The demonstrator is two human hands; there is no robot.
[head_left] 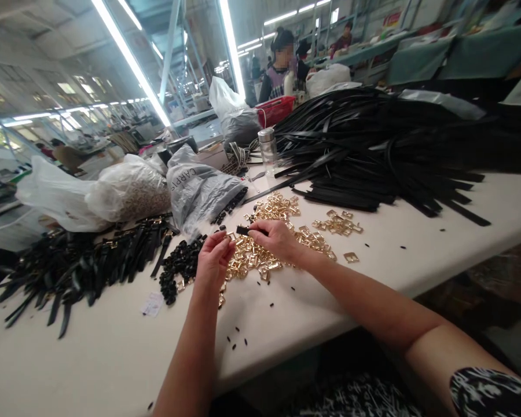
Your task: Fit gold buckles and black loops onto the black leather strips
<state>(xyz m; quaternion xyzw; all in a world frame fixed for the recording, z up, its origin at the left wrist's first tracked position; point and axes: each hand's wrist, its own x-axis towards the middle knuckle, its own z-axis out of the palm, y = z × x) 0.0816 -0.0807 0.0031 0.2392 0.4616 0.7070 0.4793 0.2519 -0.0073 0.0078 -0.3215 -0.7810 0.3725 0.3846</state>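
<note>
My left hand pinches a small gold buckle between thumb and fingertips. In my right hand is a short black strap, its end pointing toward the buckle, a small distance away. Both hands are just above a heap of loose gold buckles. A pile of small black loops lies beside my left hand. One gold buckle sits apart to the right, near a smaller group of buckles. The rest of the strap is hidden in my right hand.
Black straps with buckles cover the table's left. A large bundle of black straps lies back right. Behind the buckles are a grey plastic bag, a glass jar and a red basket. A co-worker sits beyond.
</note>
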